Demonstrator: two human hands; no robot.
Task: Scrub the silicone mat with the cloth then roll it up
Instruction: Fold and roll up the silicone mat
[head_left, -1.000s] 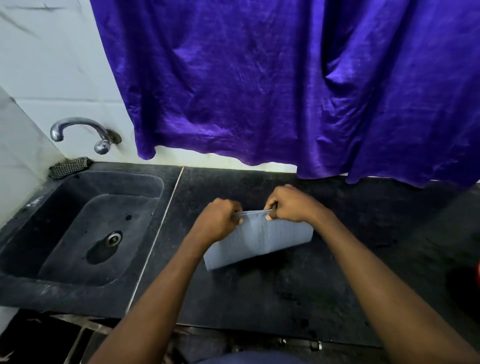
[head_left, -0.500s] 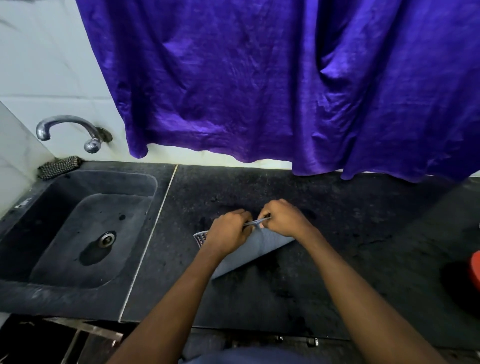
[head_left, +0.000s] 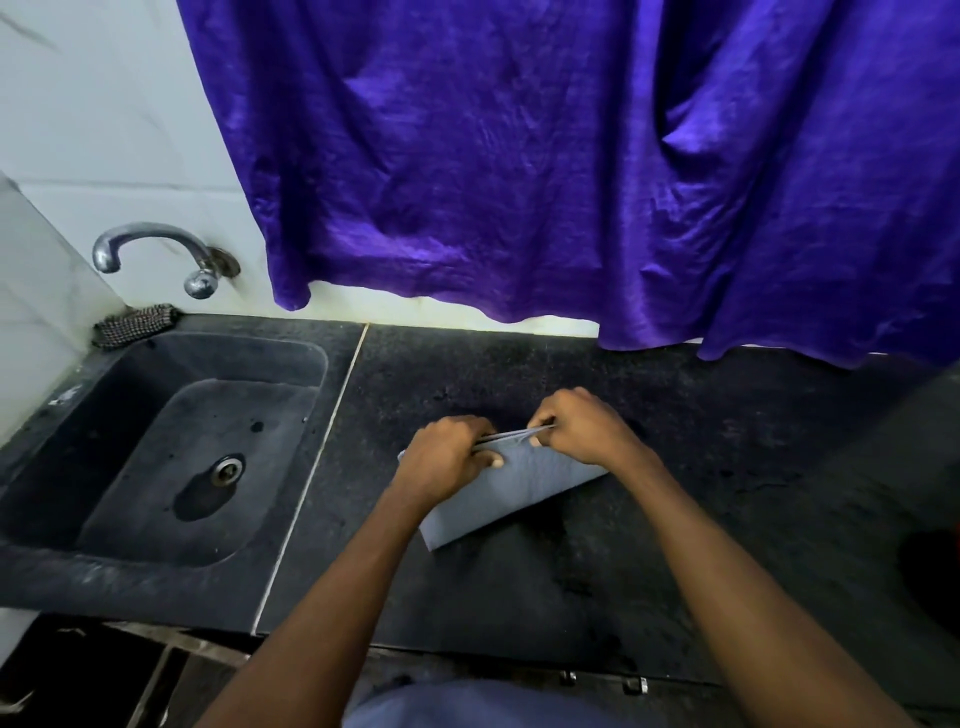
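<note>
A grey-blue silicone mat (head_left: 511, 491) lies folded over on the black counter (head_left: 701, 519) in the middle of the view. Its far edges are pinched together between my two hands. My left hand (head_left: 447, 457) grips the folded edge on the left, thumb pressed on the mat's upper face. My right hand (head_left: 576, 428) pinches the same edge just to the right. The near part of the mat slopes down onto the counter. No cloth is in view near the mat.
A dark stone sink (head_left: 197, 457) with a drain sits to the left, under a chrome tap (head_left: 156, 254). A dark mesh scrubber (head_left: 135, 325) rests at the sink's back corner. A purple curtain (head_left: 571, 171) hangs behind the counter. Something red (head_left: 953, 551) shows at the right edge.
Both hands have kept hold of the mat's folded edge and shifted it slightly. The mat's lower right corner shows more than half a second ago.
</note>
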